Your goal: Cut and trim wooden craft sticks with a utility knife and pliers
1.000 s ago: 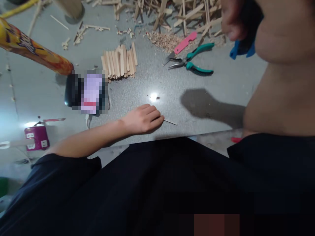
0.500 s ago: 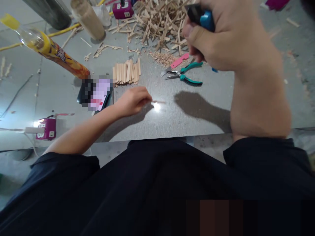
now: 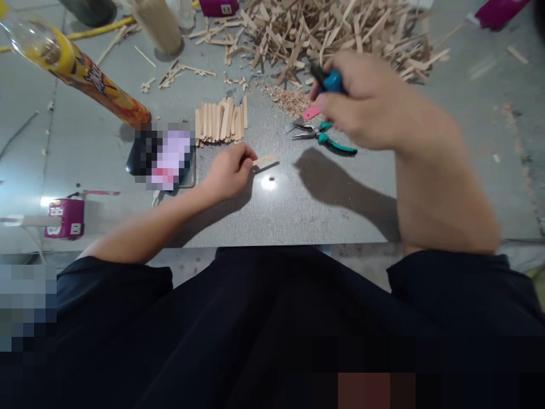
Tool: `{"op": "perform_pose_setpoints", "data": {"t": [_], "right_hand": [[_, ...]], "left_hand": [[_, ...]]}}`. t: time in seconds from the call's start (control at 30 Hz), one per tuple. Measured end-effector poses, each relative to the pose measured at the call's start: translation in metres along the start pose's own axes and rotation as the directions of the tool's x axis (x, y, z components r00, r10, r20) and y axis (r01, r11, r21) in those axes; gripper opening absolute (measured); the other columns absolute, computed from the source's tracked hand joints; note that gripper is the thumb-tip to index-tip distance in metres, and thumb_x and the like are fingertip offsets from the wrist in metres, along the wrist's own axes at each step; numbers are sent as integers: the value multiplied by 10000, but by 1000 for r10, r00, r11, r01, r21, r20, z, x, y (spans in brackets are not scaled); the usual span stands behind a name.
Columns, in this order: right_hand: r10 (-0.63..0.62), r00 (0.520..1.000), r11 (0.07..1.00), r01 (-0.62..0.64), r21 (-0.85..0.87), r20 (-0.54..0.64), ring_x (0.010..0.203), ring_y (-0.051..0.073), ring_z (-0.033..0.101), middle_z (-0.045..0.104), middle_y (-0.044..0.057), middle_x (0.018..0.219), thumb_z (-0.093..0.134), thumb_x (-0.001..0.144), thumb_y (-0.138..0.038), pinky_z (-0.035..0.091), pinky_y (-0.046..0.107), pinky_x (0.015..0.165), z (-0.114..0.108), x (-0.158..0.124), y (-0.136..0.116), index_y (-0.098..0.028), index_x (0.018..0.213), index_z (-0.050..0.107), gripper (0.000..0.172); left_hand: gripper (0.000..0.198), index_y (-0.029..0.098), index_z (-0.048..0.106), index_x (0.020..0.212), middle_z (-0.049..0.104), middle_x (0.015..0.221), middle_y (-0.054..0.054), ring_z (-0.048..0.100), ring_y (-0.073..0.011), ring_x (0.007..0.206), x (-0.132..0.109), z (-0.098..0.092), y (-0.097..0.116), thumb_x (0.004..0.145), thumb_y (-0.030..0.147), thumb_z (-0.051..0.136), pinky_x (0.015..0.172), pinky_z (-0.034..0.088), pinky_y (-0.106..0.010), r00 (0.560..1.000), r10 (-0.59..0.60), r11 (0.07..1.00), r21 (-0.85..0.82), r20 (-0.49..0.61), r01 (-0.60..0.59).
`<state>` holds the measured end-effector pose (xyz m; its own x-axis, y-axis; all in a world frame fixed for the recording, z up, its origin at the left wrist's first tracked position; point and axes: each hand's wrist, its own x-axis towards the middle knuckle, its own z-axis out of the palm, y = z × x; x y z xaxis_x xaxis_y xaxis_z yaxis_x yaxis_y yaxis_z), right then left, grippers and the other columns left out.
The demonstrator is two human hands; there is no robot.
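Note:
Between the thumb and fingers of my left hand (image 3: pixel 234 170) is one end of a wooden craft stick (image 3: pixel 265 159), its free end pointing right just above the table. My right hand (image 3: pixel 357 108) is closed around a blue-and-black tool (image 3: pixel 332 80) with a dark tip pointing left. Most of that tool is hidden in the hand, so its kind is unclear. Below it lie teal-handled pliers (image 3: pixel 336 146) and a pink-handled cutter blade (image 3: pixel 312 113), both partly behind the hand. A row of wooden sticks (image 3: pixel 221 120) sits beyond my left hand.
A large heap of wooden sticks (image 3: pixel 293 37) and a pile of shavings (image 3: pixel 289 99) lie at the back. Left are a phone (image 3: pixel 172 156), a tilted-looking yellow bottle (image 3: pixel 97 79), a jar (image 3: pixel 159 28) and a purple power adapter (image 3: pixel 70 218).
My right hand has come lower and away from the camera with the tool. My left hand has drawn slightly left, and the stick now tilts up to the right. The view has shifted a little.

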<state>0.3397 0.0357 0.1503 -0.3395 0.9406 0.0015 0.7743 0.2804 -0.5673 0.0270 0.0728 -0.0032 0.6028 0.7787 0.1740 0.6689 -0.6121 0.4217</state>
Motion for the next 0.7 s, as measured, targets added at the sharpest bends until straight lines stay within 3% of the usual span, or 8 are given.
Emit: {"op": "perform_pose_setpoints", "data": {"t": [0.1, 0.2, 0.3, 0.37, 0.5, 0.7], "right_hand": [[-27, 962, 996, 49, -73, 270, 961, 227, 599, 698, 169, 1255, 434, 1227, -404, 483, 383, 862, 28, 8, -3, -125, 1365, 614, 360], [-112, 921, 981, 163, -107, 373, 1021, 278, 674, 757, 179, 1330, 472, 1203, -370, 451, 388, 852, 63, 14, -7, -164, 1465, 603, 358], [-63, 877, 958, 187, -219, 477, 927, 286, 696, 827, 155, 1258, 430, 1231, -431, 335, 381, 730, 88, 16, -8, -196, 1486, 638, 405], [-10, 873, 933, 183, -309, 487, 864, 283, 694, 853, 161, 1213, 422, 1237, -491, 267, 386, 696, 96, 16, -5, -191, 1463, 674, 453], [42, 896, 894, 164, -417, 442, 848, 317, 709, 864, 219, 1159, 376, 1232, -575, 252, 405, 693, 103, 18, 4, -123, 1401, 737, 602], [75, 899, 892, 133, -432, 432, 886, 359, 738, 857, 247, 1179, 375, 1207, -537, 261, 437, 679, 105, 20, 4, -110, 1343, 777, 602]], "left_hand": [[205, 221, 700, 1111, 808, 1036, -140, 690, -266, 864, -8, 3, 7, 1114, 208, 496, 780, 507, -413, 995, -100, 994, 49, 8, 100], [233, 209, 696, 1118, 805, 1005, -165, 677, -283, 790, -21, 6, 13, 1147, 270, 473, 715, 437, -425, 993, -91, 980, 183, 75, 76], [309, 211, 695, 1067, 746, 809, -107, 600, -242, 635, -26, 6, 16, 1181, 356, 446, 633, 323, -399, 993, -84, 968, 244, 88, 60], [346, 211, 703, 1047, 733, 765, -98, 581, -233, 597, -26, 4, 16, 1185, 382, 437, 612, 283, -394, 993, -73, 966, 253, 95, 47], [337, 203, 719, 1049, 771, 800, -113, 639, -246, 631, -25, -3, 16, 1179, 382, 464, 611, 328, -390, 986, -90, 972, 230, 140, 56], [358, 204, 732, 1044, 758, 765, -103, 659, -252, 616, -30, -6, 13, 1187, 394, 465, 582, 331, -391, 986, -88, 978, 202, 143, 58]]}}
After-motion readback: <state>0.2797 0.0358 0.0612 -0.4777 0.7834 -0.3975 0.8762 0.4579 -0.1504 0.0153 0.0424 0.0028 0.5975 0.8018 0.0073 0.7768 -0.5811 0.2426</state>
